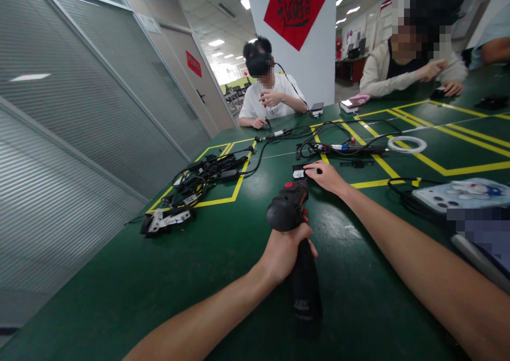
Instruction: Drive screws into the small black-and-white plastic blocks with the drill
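My left hand [283, 252] is wrapped round the grip of a black electric screwdriver [297, 244], which stands with its head pointing away from me and a red button on top. My right hand [324, 176] reaches forward over the green table [191, 276]. Its fingers pinch a small black part [299, 172] with a white label lying just beyond the screwdriver's tip.
A heap of black cables and adapters [199, 178] lies left inside a yellow-taped square. More cables [338, 147], a white tape ring [407, 144] and a phone [462, 194] lie to the right. Two other people sit at the far side.
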Motion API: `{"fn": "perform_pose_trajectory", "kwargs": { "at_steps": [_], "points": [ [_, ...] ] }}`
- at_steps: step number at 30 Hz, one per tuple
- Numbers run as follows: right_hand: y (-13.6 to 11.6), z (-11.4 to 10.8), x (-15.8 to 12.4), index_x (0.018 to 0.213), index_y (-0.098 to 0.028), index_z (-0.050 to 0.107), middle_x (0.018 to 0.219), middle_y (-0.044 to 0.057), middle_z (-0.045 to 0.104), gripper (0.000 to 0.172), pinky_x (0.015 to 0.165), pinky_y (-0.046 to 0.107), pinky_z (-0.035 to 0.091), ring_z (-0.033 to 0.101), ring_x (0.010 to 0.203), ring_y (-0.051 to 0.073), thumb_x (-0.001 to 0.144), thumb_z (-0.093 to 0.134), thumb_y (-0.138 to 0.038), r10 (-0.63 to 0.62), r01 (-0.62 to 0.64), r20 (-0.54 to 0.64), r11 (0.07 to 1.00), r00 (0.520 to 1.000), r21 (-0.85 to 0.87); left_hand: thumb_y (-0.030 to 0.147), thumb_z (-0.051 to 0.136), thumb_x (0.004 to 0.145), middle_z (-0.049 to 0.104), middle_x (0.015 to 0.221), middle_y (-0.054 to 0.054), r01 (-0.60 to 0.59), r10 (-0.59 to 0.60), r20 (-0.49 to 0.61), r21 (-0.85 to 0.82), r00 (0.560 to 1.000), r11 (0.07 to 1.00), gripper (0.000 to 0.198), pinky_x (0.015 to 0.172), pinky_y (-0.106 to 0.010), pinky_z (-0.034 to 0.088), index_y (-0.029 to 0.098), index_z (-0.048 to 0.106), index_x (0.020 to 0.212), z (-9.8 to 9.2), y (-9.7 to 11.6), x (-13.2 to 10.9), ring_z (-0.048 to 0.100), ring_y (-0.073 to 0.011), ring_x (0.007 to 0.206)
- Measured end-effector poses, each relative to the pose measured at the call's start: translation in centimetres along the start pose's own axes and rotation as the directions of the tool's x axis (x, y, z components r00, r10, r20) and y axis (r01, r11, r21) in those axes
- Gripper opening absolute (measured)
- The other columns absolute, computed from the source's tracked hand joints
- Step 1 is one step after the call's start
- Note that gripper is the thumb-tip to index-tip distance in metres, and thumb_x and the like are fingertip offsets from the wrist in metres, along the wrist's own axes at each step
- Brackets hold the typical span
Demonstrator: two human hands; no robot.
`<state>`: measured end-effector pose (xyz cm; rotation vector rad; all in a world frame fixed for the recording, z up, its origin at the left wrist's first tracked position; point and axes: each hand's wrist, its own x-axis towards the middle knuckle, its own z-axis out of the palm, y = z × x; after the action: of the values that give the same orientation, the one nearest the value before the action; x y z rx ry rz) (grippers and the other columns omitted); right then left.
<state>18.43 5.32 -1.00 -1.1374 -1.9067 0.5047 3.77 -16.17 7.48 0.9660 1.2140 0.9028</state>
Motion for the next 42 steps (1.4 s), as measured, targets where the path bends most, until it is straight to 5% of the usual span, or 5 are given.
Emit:
{"fn": "perform_pose_trajectory", "kwargs": {
  "at_steps": [42],
  "points": [
    [0.04,0.29,0.07,0.103,-0.024,0.071,0.104,0.006,0.064,0.028,0.086,0.03,0.043,0.06,0.092,0.019,0.084,0.055,-0.036,-0.009,0.008,-0.02,1.0,1.0,-0.016,0.021,0.051,0.071,0.056,0.046,0.001,0.002,-0.002,0.005,0.037,1.0,0.999,0.022,0.045,-0.022,0.039,0.018,0.045,0.092,0.06,0.23,-0.12,0.051,-0.0132,0.043]
  ]
}}
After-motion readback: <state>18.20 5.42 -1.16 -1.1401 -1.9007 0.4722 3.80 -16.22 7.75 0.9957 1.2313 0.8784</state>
